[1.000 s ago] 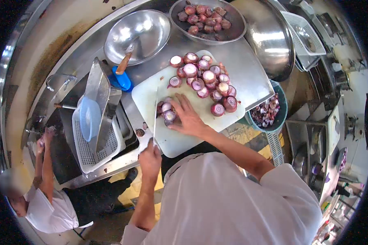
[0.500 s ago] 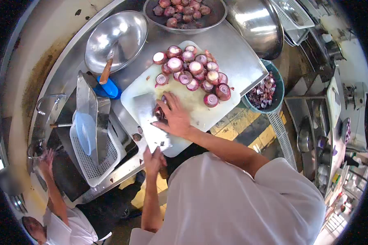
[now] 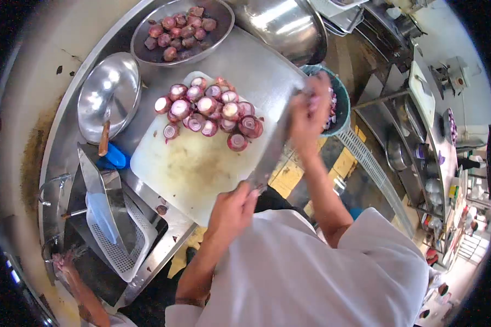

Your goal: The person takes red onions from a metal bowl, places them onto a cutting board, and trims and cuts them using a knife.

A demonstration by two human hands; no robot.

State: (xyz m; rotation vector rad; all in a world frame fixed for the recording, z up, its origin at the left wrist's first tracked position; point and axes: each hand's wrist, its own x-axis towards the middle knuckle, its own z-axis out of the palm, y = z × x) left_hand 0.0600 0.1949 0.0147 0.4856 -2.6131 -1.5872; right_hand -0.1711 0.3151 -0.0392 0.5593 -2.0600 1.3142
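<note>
My left hand (image 3: 232,210), in front of my chest at the near edge of the cutting board, is closed round the handle of a cleaver (image 3: 275,150). Its blurred blade reaches up and right, past the board's right side towards the green bin. My right hand (image 3: 308,117) is at the blade's far end, over the rim of the bin (image 3: 342,98). Motion smears its fingers, and something purplish shows among them. Several red onions (image 3: 206,106) with cut tops sit grouped on the far part of the white cutting board (image 3: 163,174).
A steel bowl of whole red onions (image 3: 174,41) stands behind the board. To the left are a wok (image 3: 101,98) and a white basket (image 3: 128,267) in the sink. A large steel pot (image 3: 283,32) stands at the back. Another person's hand (image 3: 65,261) is by the tap.
The cleaver and both hands have left the board's left side and moved right. My right hand has gone from the onion pieces to the bin. The view has shifted right.
</note>
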